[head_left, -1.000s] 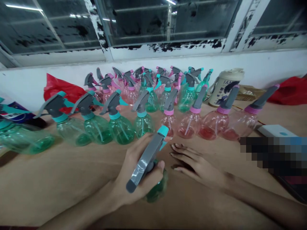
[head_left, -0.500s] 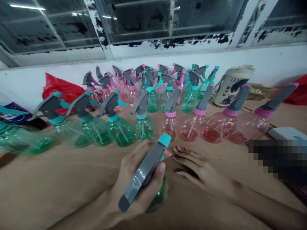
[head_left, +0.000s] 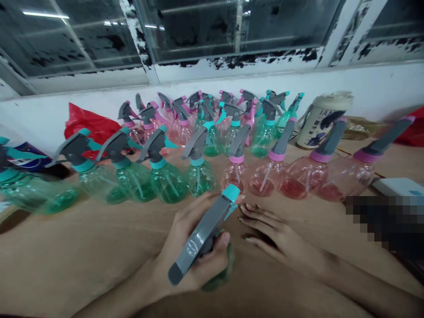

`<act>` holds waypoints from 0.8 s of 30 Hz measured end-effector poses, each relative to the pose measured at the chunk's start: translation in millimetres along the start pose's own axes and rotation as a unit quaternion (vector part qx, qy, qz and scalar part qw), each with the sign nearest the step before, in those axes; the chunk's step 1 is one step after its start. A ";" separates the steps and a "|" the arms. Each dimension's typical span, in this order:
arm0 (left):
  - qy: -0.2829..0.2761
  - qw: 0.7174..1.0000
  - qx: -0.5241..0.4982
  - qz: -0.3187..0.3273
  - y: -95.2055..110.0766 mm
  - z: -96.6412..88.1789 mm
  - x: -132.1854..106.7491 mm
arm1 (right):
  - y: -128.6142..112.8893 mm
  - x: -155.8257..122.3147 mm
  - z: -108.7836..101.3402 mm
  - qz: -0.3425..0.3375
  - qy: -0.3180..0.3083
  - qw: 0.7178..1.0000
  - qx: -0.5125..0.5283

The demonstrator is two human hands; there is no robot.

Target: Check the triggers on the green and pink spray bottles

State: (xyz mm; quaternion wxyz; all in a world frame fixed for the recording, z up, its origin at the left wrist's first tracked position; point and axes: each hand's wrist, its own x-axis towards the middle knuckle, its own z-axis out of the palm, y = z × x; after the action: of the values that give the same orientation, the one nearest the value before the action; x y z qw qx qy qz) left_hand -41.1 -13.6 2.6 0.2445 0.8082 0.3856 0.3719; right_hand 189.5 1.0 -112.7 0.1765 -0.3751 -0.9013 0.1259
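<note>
My left hand [head_left: 198, 247] is wrapped around the neck of a green spray bottle [head_left: 212, 234] with a grey head and turquoise nozzle. The bottle's nozzle points away to the upper right; its body is mostly hidden under the hand. A fingertip shows beyond the turquoise trigger. Palm down on the table [head_left: 99, 247], my right hand [head_left: 274, 229] lies beside it, fingers stretched out and holding nothing. Just beyond both hands stands a front row of spray bottles, green ones [head_left: 168, 183] on the left and pink ones [head_left: 235, 172] toward the right.
More pink and green spray bottles [head_left: 210, 137] crowd behind the front row, near the white wall [head_left: 39, 110]. A cream cup [head_left: 319, 119] stands right of them. Red plastic bags [head_left: 89, 130] lie at both sides. A white box [head_left: 397, 187] sits at the right.
The view has shifted slightly. My left hand's fingers have moved a little on the held spray bottle, so more of its trigger shows. The right hand stays in place.
</note>
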 end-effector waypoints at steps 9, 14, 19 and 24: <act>-0.017 0.999 -0.045 0.006 -1.0 0.2 -0.3 | 1.1 -0.7 1.0 0.006 0.008 1.000 0.007; -0.013 0.998 -0.054 -0.001 1.2 -0.5 -0.1 | 1.5 -0.7 1.6 0.003 0.014 1.000 0.012; -0.012 0.998 -0.064 0.010 0.9 -1.2 0.3 | 0.1 -1.0 1.1 0.010 0.010 1.000 0.008; 0.003 0.999 -0.052 -0.006 1.9 0.0 0.8 | -0.8 -1.2 0.4 0.009 0.023 1.000 0.018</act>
State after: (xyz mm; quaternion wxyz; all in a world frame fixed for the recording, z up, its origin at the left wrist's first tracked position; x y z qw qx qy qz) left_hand -39.9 -14.1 4.2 0.2874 0.7911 0.3711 0.3923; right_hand 189.7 -0.5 -113.1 0.2024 -0.3831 -0.8910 0.1353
